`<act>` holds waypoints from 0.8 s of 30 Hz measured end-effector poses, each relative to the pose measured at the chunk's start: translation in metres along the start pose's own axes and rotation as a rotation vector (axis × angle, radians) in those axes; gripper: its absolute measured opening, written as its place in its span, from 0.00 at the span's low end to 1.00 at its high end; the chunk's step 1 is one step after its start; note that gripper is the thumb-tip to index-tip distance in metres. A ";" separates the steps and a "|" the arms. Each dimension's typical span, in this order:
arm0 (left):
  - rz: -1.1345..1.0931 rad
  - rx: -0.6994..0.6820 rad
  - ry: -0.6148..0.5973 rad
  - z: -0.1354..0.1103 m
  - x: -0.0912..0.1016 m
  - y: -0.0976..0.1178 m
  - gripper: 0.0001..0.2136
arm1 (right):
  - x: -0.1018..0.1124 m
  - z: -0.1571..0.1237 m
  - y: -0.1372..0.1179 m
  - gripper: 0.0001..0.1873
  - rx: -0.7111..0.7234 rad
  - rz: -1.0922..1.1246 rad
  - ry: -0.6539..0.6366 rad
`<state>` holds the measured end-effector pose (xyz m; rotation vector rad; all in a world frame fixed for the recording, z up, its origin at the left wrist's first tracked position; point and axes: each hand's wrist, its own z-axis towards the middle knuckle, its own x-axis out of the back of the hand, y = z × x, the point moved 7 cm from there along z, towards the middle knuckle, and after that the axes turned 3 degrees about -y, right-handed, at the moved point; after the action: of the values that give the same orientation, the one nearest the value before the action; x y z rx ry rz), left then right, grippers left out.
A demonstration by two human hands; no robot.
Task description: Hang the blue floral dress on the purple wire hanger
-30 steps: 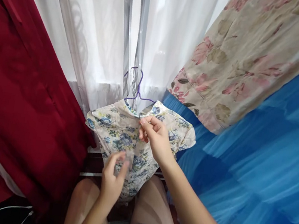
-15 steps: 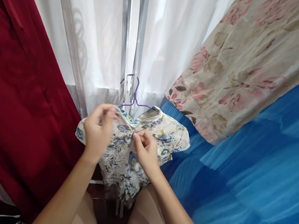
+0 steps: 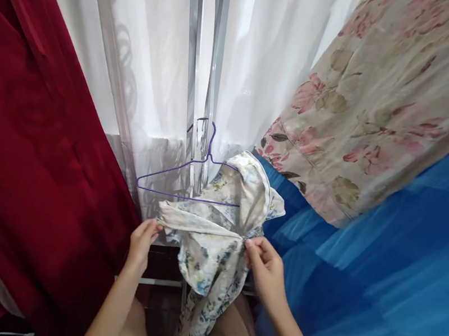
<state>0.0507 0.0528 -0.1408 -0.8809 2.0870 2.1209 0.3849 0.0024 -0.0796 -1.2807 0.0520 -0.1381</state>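
A white floral blouse [image 3: 218, 263] with blue and yellow print hangs half off a purple hanger [image 3: 164, 170]. The hanger's left arm is bare, while its right end goes under the fabric. My left hand [image 3: 141, 246] is closed, pinching an outer edge of the blouse at the left. Pinched at the front edge of the blouse is my right hand [image 3: 266, 268], also closed. Between the two hands the cloth is stretched nearly level. The lower part of the garment droops over my legs.
The hanger hooks onto a grey metal stand [image 3: 213, 75] before a white curtain [image 3: 149, 54]. Red cloth [image 3: 40, 150] hangs at left. A beige fabric with pink flowers [image 3: 343, 118] and blue tulle [image 3: 393, 285] hang at right.
The blouse's left shoulder has come off the hanger. My left hand has moved down and pulled the cloth outward; my right hand has moved right and down, still gripping the blouse.
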 end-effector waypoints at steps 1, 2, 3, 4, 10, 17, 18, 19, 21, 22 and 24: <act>0.022 0.010 -0.046 -0.007 -0.010 -0.008 0.18 | 0.016 0.002 0.013 0.19 -0.015 -0.013 0.060; 0.039 0.007 -0.096 -0.014 -0.019 -0.012 0.18 | 0.030 0.002 0.026 0.20 -0.036 -0.034 0.102; 0.050 -0.006 -0.151 -0.021 -0.029 -0.014 0.18 | 0.041 0.002 0.039 0.22 -0.059 -0.061 0.122; 0.056 -0.029 -0.203 -0.028 -0.039 -0.013 0.18 | 0.049 0.000 0.050 0.23 -0.082 -0.090 0.124; 0.097 -0.142 -0.339 -0.073 -0.067 0.017 0.16 | 0.031 -0.016 0.041 0.20 -0.042 -0.312 0.097; 0.358 -0.265 -0.647 -0.145 -0.085 0.047 0.12 | -0.065 -0.012 -0.031 0.20 0.086 -0.268 -0.266; 0.399 -0.275 -0.684 -0.152 -0.087 0.046 0.12 | -0.067 -0.001 -0.027 0.24 0.053 -0.204 -0.283; 0.434 -0.288 -0.700 -0.158 -0.088 0.044 0.11 | -0.064 0.012 -0.020 0.29 0.005 -0.134 -0.262; 0.476 -0.313 -0.678 -0.164 -0.090 0.041 0.12 | -0.041 0.044 0.003 0.36 -0.095 -0.002 -0.096; 0.480 -0.319 -0.660 -0.166 -0.091 0.039 0.12 | -0.026 0.059 0.015 0.38 -0.140 0.048 -0.009; 0.465 -0.330 -0.636 -0.167 -0.095 0.036 0.13 | -0.003 0.076 0.037 0.35 -0.225 0.130 0.084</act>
<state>0.1764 -0.0722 -0.0578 0.3119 1.7343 2.5393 0.3935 0.0858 -0.0930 -1.4911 0.2277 -0.0758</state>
